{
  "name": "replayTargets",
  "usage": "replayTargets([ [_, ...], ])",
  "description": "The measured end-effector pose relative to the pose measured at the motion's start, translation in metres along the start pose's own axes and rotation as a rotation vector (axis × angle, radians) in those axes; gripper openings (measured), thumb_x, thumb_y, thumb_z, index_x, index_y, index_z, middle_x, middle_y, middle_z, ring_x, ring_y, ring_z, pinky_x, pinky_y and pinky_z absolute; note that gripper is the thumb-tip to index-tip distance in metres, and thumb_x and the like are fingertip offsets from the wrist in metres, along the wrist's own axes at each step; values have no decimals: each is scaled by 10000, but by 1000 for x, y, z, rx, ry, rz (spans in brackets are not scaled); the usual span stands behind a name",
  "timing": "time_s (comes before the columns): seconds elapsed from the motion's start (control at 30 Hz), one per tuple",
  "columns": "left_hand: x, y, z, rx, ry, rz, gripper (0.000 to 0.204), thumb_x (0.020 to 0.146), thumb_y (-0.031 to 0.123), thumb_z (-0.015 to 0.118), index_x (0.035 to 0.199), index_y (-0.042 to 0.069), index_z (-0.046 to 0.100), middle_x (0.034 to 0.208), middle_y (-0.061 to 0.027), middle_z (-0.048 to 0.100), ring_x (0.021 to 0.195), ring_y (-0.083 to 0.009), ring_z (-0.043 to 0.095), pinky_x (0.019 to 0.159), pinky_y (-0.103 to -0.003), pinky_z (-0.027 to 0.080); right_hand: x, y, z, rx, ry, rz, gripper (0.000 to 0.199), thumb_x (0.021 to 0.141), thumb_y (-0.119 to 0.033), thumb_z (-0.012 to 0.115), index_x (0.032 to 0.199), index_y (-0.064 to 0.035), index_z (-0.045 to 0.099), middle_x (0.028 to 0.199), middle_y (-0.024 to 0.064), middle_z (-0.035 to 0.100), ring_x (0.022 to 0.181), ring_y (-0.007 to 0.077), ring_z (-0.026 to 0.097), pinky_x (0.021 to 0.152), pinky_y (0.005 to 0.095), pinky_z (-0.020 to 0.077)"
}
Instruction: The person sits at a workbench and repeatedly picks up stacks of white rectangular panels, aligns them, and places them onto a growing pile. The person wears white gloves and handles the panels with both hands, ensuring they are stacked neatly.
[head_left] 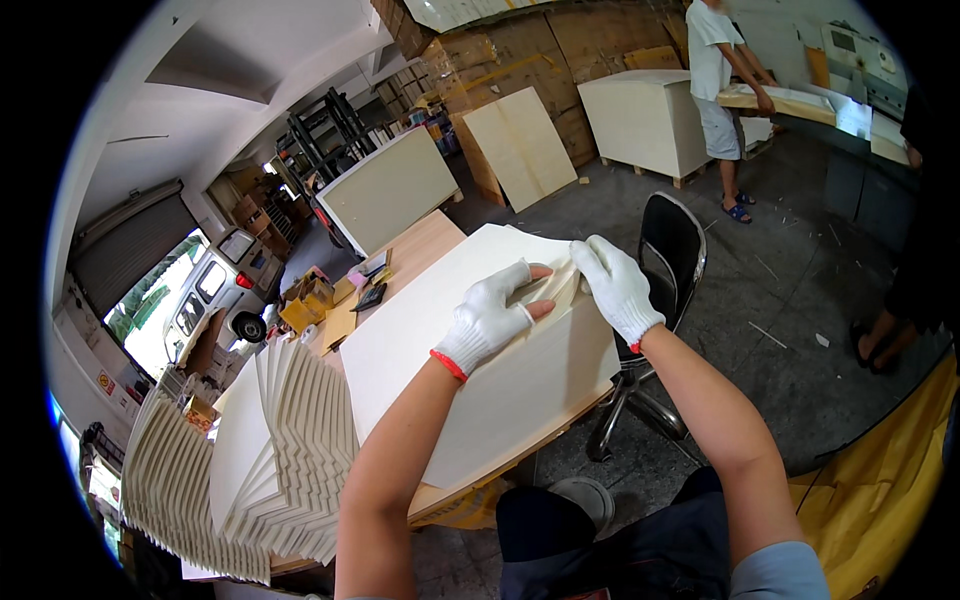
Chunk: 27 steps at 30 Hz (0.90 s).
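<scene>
Two gloved hands work over a stack of white sheets [420,350] at the center of the frame. Left hand [485,320]: partly open, palm down, thumb and forefinger spread apart, their bare tips pointing right toward a raised fold of paper [566,290]. Right hand [615,285]: fingers together and bent downward at the upper right edge of the stack, just beside the fold; whether they pinch it cannot be told, since the thumb is hidden. The left forearm [390,450] rises from the lower edge, slanting right; the right forearm [715,420] rises from the lower right, bent at the elbow and slanting left. The white sheets lie beneath the left hand and extend to its left and below it; the fold stands between the two hands. The stack rests on a wooden table [425,236]. Fanned sheets [305,430] fill the lower left, and a black chair [675,240] stands right of center, behind the right hand.
</scene>
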<state>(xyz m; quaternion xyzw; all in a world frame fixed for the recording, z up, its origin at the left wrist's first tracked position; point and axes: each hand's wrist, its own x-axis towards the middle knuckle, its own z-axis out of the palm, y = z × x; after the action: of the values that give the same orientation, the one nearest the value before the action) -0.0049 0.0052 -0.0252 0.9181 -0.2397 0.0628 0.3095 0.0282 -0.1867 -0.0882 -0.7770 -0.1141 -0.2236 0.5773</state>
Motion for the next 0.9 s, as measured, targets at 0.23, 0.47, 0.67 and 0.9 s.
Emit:
replayTargets([
  [0.23, 2, -4, 2, 83, 4, 36, 348, 924, 159, 638, 1268, 105, 629, 989, -98, 687, 859, -162, 640, 791, -323, 516, 0, -2, -1, -72, 10, -30, 472, 988, -492, 440, 919, -49, 588, 871, 225, 639, 879, 440, 601, 743, 490, 441],
  [0.47, 0, 4, 5, 52, -7, -55, 346, 885, 158, 702, 1226, 119, 649, 870, -59, 654, 707, -121, 610, 690, -308, 504, 1, 1, 1, -65, 13, -11, 468, 987, -489, 434, 928, -52, 591, 880, 224, 645, 888, 441, 605, 749, 497, 445],
  [0.67, 0, 3, 4, 88, -4, -23, 344, 902, 155, 671, 1241, 113, 637, 896, -71, 659, 757, -142, 618, 734, -314, 509, 0, 2, 2, -62, 23, -20, 478, 987, -502, 431, 927, -59, 598, 860, 220, 646, 882, 437, 610, 749, 489, 450],
  [0.9, -2, 3, 0, 109, 20, 37, 299, 974, 134, 498, 1240, 116, 631, 1024, -145, 682, 890, -197, 630, 856, -326, 491, -2, -5, -2, -62, -13, 17, 474, 981, -505, 455, 926, -58, 604, 843, 205, 654, 874, 418, 623, 744, 474, 457],
])
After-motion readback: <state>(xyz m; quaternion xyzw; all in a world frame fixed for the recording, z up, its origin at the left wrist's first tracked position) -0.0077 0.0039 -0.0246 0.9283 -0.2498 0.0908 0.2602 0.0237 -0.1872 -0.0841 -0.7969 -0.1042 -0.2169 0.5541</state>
